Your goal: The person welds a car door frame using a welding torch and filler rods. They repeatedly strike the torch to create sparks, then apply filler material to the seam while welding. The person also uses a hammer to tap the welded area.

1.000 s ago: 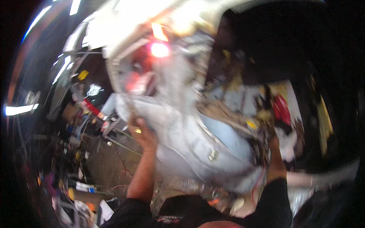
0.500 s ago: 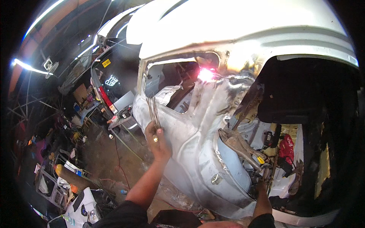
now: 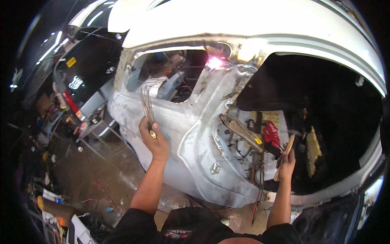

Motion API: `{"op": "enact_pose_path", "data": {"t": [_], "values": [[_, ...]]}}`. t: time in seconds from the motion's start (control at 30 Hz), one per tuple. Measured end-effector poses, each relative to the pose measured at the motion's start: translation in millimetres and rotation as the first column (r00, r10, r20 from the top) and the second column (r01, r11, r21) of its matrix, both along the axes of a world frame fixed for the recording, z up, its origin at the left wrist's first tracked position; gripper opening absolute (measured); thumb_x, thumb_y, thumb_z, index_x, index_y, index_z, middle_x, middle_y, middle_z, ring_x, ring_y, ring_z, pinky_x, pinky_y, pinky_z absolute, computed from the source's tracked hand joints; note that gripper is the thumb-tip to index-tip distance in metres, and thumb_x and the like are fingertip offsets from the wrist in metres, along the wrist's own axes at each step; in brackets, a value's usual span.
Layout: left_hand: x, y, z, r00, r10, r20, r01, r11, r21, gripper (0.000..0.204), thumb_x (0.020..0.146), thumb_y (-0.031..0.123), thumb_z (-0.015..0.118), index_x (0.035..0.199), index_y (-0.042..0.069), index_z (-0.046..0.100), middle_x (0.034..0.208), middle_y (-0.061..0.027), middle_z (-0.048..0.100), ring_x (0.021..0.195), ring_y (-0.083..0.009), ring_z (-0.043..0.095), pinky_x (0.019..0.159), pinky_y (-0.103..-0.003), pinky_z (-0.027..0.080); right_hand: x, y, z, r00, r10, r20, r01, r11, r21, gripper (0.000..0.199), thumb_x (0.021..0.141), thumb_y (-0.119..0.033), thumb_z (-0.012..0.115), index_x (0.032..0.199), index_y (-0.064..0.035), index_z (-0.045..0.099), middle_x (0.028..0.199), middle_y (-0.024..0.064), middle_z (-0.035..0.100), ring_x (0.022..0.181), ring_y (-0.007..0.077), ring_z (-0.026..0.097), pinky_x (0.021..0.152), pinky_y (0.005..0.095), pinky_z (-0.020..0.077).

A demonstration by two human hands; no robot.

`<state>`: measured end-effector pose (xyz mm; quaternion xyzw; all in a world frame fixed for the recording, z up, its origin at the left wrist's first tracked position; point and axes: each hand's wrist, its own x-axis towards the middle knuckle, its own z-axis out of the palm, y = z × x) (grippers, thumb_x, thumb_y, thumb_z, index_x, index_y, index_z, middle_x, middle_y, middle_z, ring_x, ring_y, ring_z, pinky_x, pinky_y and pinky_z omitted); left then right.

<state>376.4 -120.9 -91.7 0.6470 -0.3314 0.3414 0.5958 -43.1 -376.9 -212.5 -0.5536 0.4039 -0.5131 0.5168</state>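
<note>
A white car body with bare, sanded metal on its rear quarter fills the view. My left hand is raised in front of the panel and grips a bundle of thin metal rods that point upward. My right hand holds a hammer by its wooden handle, the head up inside the dark rear opening. A bright flame or glare spot glows on the pillar beside the small rear window opening.
A dark car with its rear light stands to the left. Loose wiring and a red part hang inside the body shell. Tools and clutter line the stained concrete floor at the lower left.
The view has swung upward and steadied, so the roof and rear opening now show. My left hand stays raised with the rods; my right hand with the hammer has come into view.
</note>
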Motion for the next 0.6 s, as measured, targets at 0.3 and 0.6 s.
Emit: {"op": "enact_pose_path", "data": {"t": [0.3, 0.6], "values": [[24.2, 18.9, 23.3, 0.974, -0.202, 0.104, 0.196, 0.978, 0.069, 0.036, 0.108, 0.023, 0.053, 0.131, -0.005, 0.054, 0.125, -0.0221, 0.058, 0.102, -0.0341, 0.060, 0.092, -0.043, 0.048, 28.4, 133.9, 224.6, 0.910, 0.190, -0.368, -0.279, 0.938, -0.204, 0.023, 0.102, -0.014, 0.066, 0.122, -0.0032, 0.060, 0.081, 0.0023, 0.062, 0.067, 0.0104, 0.056, 0.063, 0.0277, 0.0483], [83.5, 31.5, 31.4, 0.908, -0.375, 0.185, 0.368, 0.927, 0.071, 0.030, 0.104, 0.011, 0.056, 0.130, -0.003, 0.055, 0.124, -0.0242, 0.061, 0.114, -0.0423, 0.060, 0.099, -0.048, 0.048, 168.1, 199.8, 263.6, 0.710, -0.574, -0.409, 0.033, 0.607, -0.794, 0.025, 0.103, -0.018, 0.060, 0.120, -0.0017, 0.054, 0.088, 0.0280, 0.068, 0.082, 0.0518, 0.066, 0.070, 0.0564, 0.0517]]}}
